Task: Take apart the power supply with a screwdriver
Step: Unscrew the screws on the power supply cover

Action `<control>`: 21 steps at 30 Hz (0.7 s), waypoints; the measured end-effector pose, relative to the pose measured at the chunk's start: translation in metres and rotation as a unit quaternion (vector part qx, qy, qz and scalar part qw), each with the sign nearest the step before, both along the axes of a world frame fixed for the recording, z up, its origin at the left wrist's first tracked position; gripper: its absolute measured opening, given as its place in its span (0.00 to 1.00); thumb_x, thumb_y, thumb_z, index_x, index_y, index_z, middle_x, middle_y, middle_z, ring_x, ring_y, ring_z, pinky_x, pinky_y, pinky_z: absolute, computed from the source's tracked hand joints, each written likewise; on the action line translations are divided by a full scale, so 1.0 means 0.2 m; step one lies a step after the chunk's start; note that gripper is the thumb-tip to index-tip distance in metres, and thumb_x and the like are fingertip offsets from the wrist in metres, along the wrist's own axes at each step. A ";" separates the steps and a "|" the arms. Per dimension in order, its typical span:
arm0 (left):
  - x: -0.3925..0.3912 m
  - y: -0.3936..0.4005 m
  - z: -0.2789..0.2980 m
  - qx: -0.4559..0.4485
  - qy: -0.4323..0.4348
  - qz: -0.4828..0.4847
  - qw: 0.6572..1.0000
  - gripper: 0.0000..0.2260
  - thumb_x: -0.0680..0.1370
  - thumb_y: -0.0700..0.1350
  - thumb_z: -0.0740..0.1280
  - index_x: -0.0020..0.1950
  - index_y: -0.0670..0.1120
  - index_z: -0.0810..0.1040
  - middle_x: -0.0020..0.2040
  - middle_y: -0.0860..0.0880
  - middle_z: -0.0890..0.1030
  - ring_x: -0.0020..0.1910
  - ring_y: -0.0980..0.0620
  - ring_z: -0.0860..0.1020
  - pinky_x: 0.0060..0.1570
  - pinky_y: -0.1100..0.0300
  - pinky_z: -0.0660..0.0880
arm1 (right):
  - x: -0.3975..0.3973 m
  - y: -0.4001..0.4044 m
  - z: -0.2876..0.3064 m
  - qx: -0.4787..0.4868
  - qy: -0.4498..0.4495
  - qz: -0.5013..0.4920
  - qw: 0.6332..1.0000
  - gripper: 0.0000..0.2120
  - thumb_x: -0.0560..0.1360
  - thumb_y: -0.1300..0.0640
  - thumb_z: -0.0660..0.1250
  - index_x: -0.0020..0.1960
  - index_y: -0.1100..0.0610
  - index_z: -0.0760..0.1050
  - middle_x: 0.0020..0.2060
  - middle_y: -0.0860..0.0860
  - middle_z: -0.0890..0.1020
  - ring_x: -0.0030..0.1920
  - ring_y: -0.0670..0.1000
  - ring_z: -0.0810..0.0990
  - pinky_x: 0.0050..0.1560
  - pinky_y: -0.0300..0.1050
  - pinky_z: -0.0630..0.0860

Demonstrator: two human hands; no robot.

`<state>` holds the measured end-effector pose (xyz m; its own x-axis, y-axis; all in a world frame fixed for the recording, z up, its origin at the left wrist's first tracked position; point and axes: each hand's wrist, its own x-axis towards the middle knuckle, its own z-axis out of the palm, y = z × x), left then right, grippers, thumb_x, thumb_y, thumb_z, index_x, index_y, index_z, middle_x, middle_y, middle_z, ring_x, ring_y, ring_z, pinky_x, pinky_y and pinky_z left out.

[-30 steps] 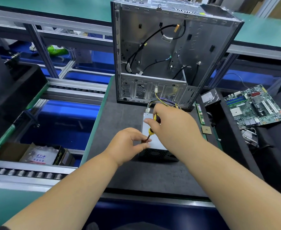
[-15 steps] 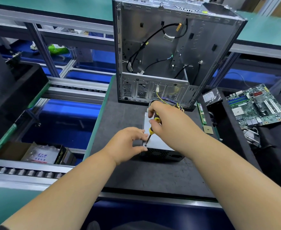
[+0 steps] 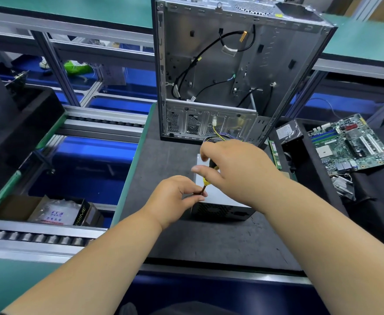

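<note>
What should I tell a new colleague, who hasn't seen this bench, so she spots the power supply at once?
Find the tall open computer case standing on the dark mat. Directly in front of it lies the power supply, a small grey metal box. Unlike the green motherboard off to the right, it has a perforated dark front.

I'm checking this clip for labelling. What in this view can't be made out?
All in the head view:
- The screw and screwdriver tip: hidden behind the left hand.
- Most of the screwdriver's handle: covered by the right hand.
- The power supply top and right side: under the right hand and forearm.
- Print on the hard drive label: too small.
- Both arms: cut off by the bottom edge.
</note>
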<state>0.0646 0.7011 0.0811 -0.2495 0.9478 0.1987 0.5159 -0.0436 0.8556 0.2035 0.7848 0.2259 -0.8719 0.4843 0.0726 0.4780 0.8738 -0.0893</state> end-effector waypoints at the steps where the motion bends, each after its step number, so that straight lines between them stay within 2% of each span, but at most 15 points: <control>1: 0.00 0.00 0.00 -0.001 0.005 0.003 1.000 0.07 0.73 0.41 0.76 0.45 0.54 0.86 0.43 0.54 0.84 0.49 0.55 0.80 0.55 0.55 0.76 | 0.00 0.00 -0.01 0.030 -0.001 -0.025 0.999 0.20 0.79 0.36 0.55 0.56 0.52 0.70 0.45 0.46 0.81 0.48 0.53 0.78 0.41 0.48 0.74; 3: -0.01 0.01 0.00 -0.006 0.012 0.002 1.000 0.06 0.73 0.41 0.76 0.47 0.51 0.87 0.42 0.54 0.84 0.48 0.55 0.80 0.54 0.55 0.76 | 0.00 0.00 -0.04 0.029 0.013 -0.073 0.997 0.18 0.79 0.38 0.59 0.55 0.52 0.67 0.45 0.46 0.82 0.46 0.55 0.79 0.41 0.48 0.76; 5: -0.01 0.01 0.01 -0.009 0.012 -0.004 1.000 0.06 0.73 0.41 0.76 0.48 0.51 0.87 0.43 0.54 0.84 0.48 0.56 0.79 0.54 0.58 0.76 | 0.00 -0.01 -0.07 -0.030 0.043 -0.099 0.994 0.15 0.79 0.42 0.63 0.52 0.53 0.67 0.43 0.47 0.83 0.45 0.55 0.79 0.42 0.49 0.76; 9: -0.01 0.00 0.01 -0.022 0.004 -0.012 1.000 0.10 0.72 0.42 0.77 0.52 0.50 0.86 0.46 0.57 0.83 0.51 0.59 0.79 0.57 0.67 0.72 | 0.00 -0.02 -0.06 -0.098 0.058 -0.093 0.989 0.10 0.79 0.48 0.66 0.48 0.52 0.66 0.42 0.46 0.80 0.43 0.52 0.75 0.38 0.47 0.65; 12: -0.03 -0.01 0.02 -0.037 0.013 -0.028 0.999 0.16 0.70 0.40 0.79 0.56 0.50 0.85 0.51 0.60 0.81 0.55 0.63 0.78 0.60 0.72 0.68 | 0.01 0.00 -0.03 -0.133 0.037 -0.077 0.987 0.08 0.79 0.51 0.67 0.47 0.50 0.67 0.41 0.44 0.77 0.42 0.50 0.72 0.39 0.46 0.64; 15: -0.03 -0.01 0.06 -0.027 0.015 -0.039 0.999 0.19 0.68 0.38 0.79 0.55 0.54 0.83 0.52 0.62 0.79 0.56 0.68 0.76 0.61 0.74 0.67 | 0.00 0.01 -0.01 -0.139 0.010 -0.057 0.989 0.06 0.79 0.54 0.67 0.48 0.50 0.70 0.40 0.43 0.73 0.43 0.50 0.71 0.39 0.46 0.63; 18: -0.04 0.00 0.11 -0.023 -0.009 -0.037 0.999 0.21 0.69 0.38 0.79 0.52 0.61 0.80 0.52 0.62 0.80 0.55 0.67 0.77 0.59 0.75 0.67 | -0.02 0.02 0.03 -0.145 -0.017 -0.038 0.988 0.05 0.78 0.57 0.66 0.49 0.49 0.71 0.45 0.44 0.75 0.45 0.49 0.71 0.42 0.47 0.67; 21: -0.03 0.01 0.15 -0.027 -0.086 -0.024 0.996 0.16 0.71 0.40 0.77 0.51 0.60 0.81 0.52 0.58 0.83 0.55 0.63 0.79 0.60 0.69 0.71 | -0.04 0.01 0.06 -0.143 -0.045 -0.013 0.989 0.08 0.77 0.61 0.65 0.49 0.48 0.71 0.48 0.46 0.76 0.49 0.50 0.73 0.49 0.49 0.73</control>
